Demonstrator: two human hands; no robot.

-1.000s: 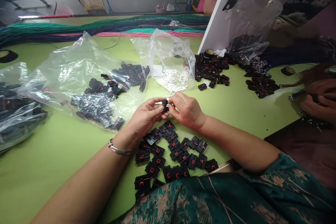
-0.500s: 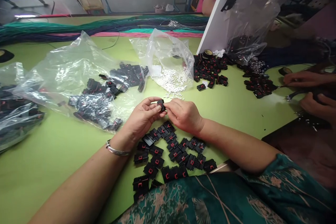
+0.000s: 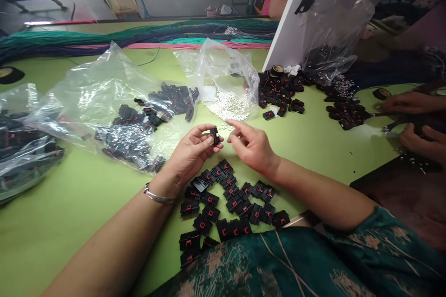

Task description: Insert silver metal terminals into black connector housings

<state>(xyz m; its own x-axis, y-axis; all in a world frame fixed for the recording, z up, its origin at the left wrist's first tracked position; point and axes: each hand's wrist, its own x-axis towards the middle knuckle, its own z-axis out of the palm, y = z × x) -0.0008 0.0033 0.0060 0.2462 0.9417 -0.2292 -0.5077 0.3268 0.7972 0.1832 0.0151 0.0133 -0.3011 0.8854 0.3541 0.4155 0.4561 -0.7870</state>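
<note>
A small black connector housing (image 3: 214,136) is pinched between the thumb and fingers of my left hand (image 3: 188,152), with a tiny white piece showing on its right-hand face. My right hand (image 3: 256,147) is just to the right of the housing, apart from it. Its index finger and thumb are spread and I see nothing between them; the other fingers are curled. Below both hands lie several black connector housings (image 3: 202,224) with red clips. Beyond the hands, small white plastic pieces (image 3: 230,106) spill from the mouth of a clear bag (image 3: 216,62).
On the left, large clear bags (image 3: 83,97) hold more black housings. Farther right are a heap of housings (image 3: 278,90), a tape roll (image 3: 277,70) and an upright white panel (image 3: 289,23). Bundled wires (image 3: 139,39) line the back. Another person's hands (image 3: 414,104) work at the far right.
My right hand has drawn away from the housing to the right, and its index finger and thumb have parted. The white piece on the housing now shows. My left hand keeps its hold.
</note>
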